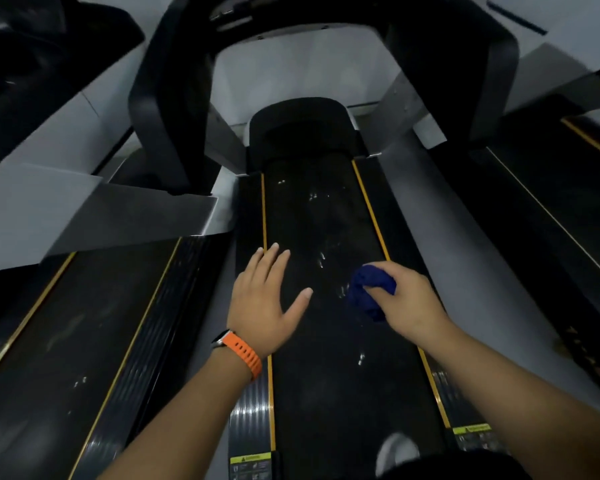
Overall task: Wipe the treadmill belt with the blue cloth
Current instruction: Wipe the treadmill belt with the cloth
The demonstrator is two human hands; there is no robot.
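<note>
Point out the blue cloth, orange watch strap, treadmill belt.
Crumpled dark blue cloth (362, 304): head view, bunched middle.
Orange rubber watch strap (245, 353): head view, mid-band.
Black treadmill belt (326, 393): head view, bare centre.

Light is running dim across the whole scene, and the treadmill belt (326, 358) is reading almost black. Small white glints are sparkling down its middle, picking up light from overhead. The pale housing (291, 74) at the far end is glowing brightest, a soft grey-white. The left hand (264, 303) and right hand (409, 299) are coming through softly and evenly lit, while the blue cloth (368, 296) is showing as deep navy with mushy folds. Wide-angle distortion is bowing the yellow edge lines (371, 209) and splaying the black uprights (167, 98) outward. Blur is smearing the far right corner, and the near warning label (250, 459) is looking too soft to read.
</note>
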